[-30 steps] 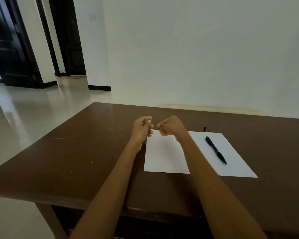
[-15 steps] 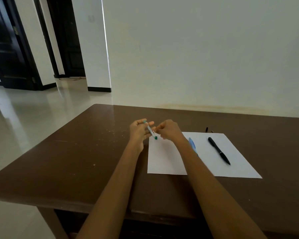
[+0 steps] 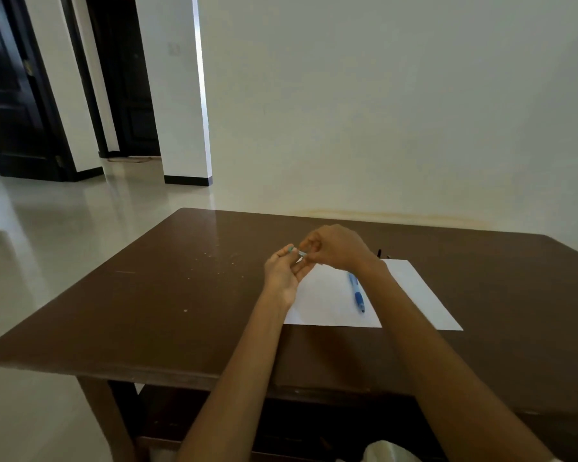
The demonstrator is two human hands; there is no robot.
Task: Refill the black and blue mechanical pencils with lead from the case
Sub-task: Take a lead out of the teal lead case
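My left hand (image 3: 286,271) and my right hand (image 3: 334,246) meet above the far left corner of a white sheet of paper (image 3: 414,295). Between their fingertips is a small clear lead case with a green end (image 3: 297,252); both hands pinch it. The blue mechanical pencil (image 3: 357,292) lies on the paper just below my right wrist, tip toward me. The black mechanical pencil is hidden behind my right forearm. A small dark piece (image 3: 379,253) lies on the table just beyond the paper.
The brown wooden table (image 3: 181,295) has pale crumbs scattered left of my hands. Its left and near edges drop to a shiny tiled floor (image 3: 47,228). A plain wall stands behind the table; dark doors are at the far left.
The case has turned from upright in the left fist to lying across both hands' fingertips. My view shifted, and my right forearm now covers the black pencil while the blue pencil shows.
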